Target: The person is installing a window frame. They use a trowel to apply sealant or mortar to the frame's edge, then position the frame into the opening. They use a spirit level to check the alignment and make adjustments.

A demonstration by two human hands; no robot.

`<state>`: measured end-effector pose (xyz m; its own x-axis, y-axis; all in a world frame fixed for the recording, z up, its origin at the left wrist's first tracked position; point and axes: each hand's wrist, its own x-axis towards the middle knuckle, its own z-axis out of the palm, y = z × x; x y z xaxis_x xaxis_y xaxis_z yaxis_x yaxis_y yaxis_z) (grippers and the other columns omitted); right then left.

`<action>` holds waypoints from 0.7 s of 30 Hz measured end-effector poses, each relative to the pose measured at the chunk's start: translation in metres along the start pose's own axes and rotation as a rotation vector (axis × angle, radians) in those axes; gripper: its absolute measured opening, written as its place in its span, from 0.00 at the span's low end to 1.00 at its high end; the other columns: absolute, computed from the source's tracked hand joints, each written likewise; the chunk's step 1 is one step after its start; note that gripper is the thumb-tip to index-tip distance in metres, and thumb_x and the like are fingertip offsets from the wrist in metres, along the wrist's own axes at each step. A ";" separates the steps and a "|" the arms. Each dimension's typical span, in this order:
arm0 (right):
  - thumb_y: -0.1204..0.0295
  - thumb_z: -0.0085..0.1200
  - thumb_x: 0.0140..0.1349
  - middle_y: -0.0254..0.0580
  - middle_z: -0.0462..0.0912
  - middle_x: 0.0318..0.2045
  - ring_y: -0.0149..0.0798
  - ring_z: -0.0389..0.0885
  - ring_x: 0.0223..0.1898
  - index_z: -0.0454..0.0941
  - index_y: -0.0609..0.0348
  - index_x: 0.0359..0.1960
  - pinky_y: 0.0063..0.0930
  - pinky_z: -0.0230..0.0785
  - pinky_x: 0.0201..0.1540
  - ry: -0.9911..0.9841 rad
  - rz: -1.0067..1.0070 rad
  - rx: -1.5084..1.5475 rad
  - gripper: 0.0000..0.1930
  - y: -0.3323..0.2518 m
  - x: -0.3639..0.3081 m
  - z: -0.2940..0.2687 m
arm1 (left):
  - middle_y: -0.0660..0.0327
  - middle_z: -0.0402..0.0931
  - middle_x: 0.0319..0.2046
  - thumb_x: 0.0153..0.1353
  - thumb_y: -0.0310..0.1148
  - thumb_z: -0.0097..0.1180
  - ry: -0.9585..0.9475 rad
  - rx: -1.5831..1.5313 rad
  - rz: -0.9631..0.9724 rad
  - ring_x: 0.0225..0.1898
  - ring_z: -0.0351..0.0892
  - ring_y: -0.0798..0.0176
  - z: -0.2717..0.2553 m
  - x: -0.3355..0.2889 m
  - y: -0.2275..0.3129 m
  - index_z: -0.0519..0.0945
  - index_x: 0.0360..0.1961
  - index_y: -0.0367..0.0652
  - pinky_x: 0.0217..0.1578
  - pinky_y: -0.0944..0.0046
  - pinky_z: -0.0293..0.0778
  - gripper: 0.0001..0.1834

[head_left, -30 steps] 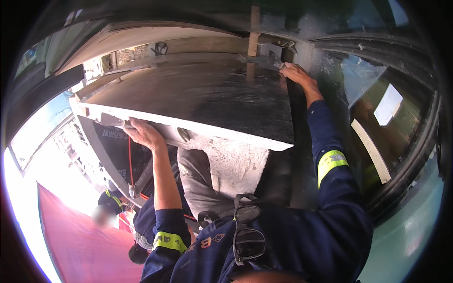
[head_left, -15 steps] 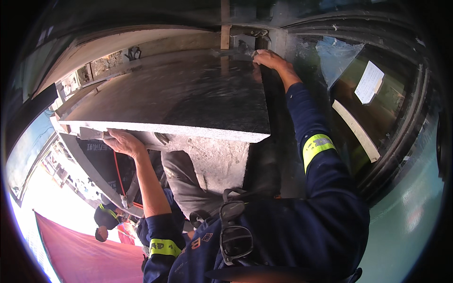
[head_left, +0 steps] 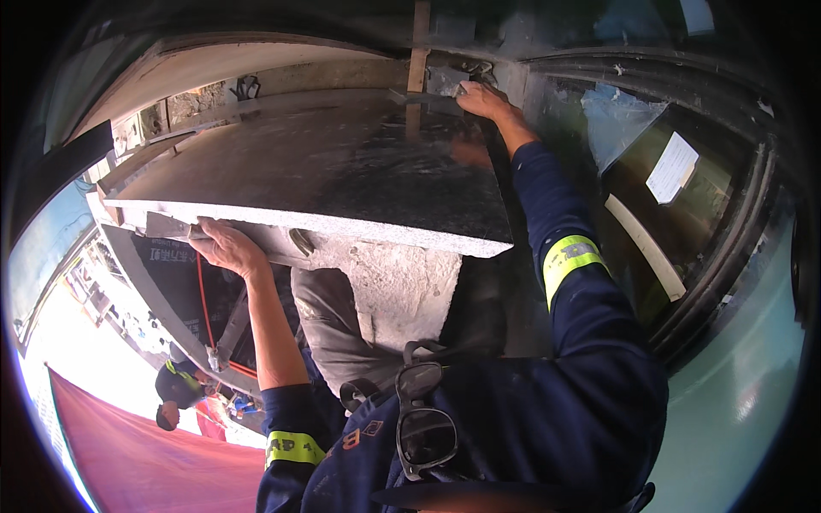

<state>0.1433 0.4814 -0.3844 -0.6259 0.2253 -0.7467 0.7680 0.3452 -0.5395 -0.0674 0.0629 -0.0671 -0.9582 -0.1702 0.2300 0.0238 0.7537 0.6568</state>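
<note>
A dark polished stone slab [head_left: 325, 158] with a rough white near edge lies on a concrete support [head_left: 402, 291] in front of me. My left hand [head_left: 229, 248] is closed around the handle of a putty knife [head_left: 167, 226]. Its flat grey blade lies against the slab's near edge, towards the left end. At the far right corner my right hand [head_left: 489, 103] is closed on what looks like a second thin-bladed putty knife [head_left: 425, 100]. That blade reaches left along the slab's far edge, and the fingers partly hide its handle.
A wooden strip [head_left: 417, 68] stands upright behind the slab. To the right is a dark-framed glass pane with blue plastic film [head_left: 611, 124] and a white paper [head_left: 672, 167]. Another person [head_left: 180, 385] is low on the left, beyond a red sheet [head_left: 154, 445].
The view has shifted slightly. The slab's near right corner appears a little further right in the picture. Both hands keep their grips in nearly the same places.
</note>
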 end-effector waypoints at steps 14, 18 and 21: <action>0.40 0.63 0.58 0.36 0.87 0.42 0.39 0.82 0.41 0.88 0.52 0.47 0.42 0.73 0.46 -0.386 0.210 -0.228 0.29 0.001 -0.026 -0.081 | 0.58 0.78 0.37 0.82 0.44 0.52 0.004 0.013 0.066 0.36 0.76 0.63 -0.001 0.000 0.001 0.73 0.54 0.33 0.39 0.59 0.75 0.20; 0.36 0.63 0.55 0.33 0.88 0.37 0.40 0.83 0.38 0.88 0.54 0.35 0.47 0.73 0.43 -0.367 0.237 -0.304 0.30 0.005 -0.022 -0.079 | 0.58 0.76 0.39 0.82 0.41 0.50 0.022 0.055 0.073 0.38 0.74 0.62 0.000 0.000 0.000 0.73 0.55 0.33 0.44 0.59 0.75 0.19; 0.37 0.63 0.56 0.36 0.86 0.31 0.42 0.82 0.34 0.87 0.56 0.31 0.45 0.72 0.40 -0.397 0.164 -0.380 0.30 0.004 -0.010 -0.071 | 0.57 0.76 0.40 0.82 0.41 0.49 0.019 0.067 0.069 0.40 0.74 0.62 -0.001 0.000 -0.002 0.74 0.54 0.33 0.46 0.58 0.74 0.18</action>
<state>0.1434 0.5452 -0.3512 -0.3473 -0.0312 -0.9372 0.7018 0.6543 -0.2818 -0.0673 0.0607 -0.0671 -0.9495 -0.1275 0.2868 0.0700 0.8047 0.5896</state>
